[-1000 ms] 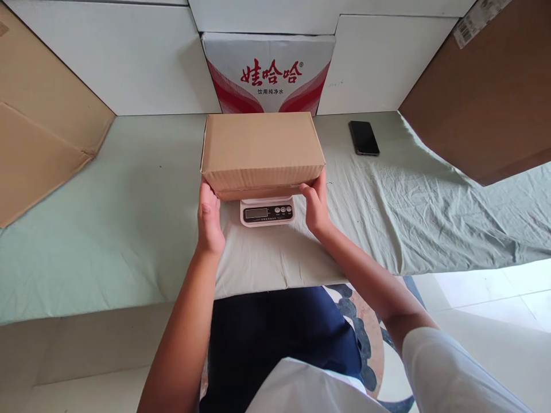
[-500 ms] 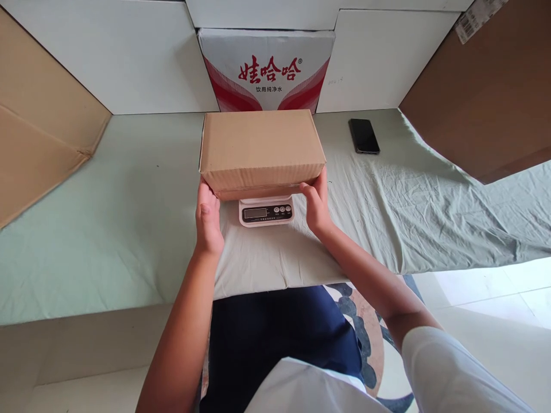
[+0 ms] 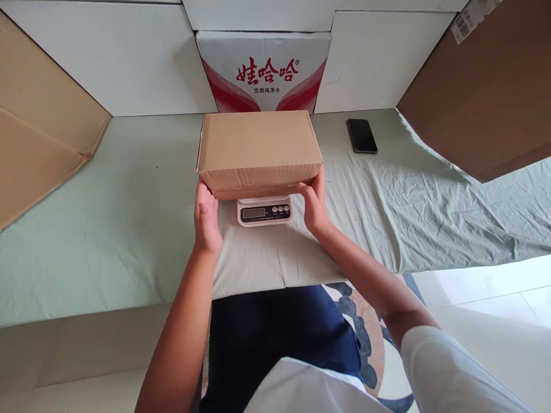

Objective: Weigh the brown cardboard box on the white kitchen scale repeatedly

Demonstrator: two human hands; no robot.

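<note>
A closed brown cardboard box (image 3: 260, 143) sits at the middle of the cloth-covered table, over a white digital kitchen scale (image 3: 264, 213). Only the scale's front panel shows, with its small display and buttons; the box hides the rest. My left hand (image 3: 207, 215) grips the box's near left corner, its fingers partly out of sight beneath it. At the near right corner my right hand (image 3: 315, 201) holds the box, thumb on the front face. Whether the box rests fully on the scale I cannot tell.
Behind the box stands a white and red carton (image 3: 264, 69) with printed characters. A black phone (image 3: 362, 136) lies to the right on the green cloth (image 3: 142, 229). Large cardboard panels rise at the left (image 3: 38, 120) and right (image 3: 482, 97).
The view has shifted very slightly. Both hands keep the same hold on the box, and nothing else has visibly moved.
</note>
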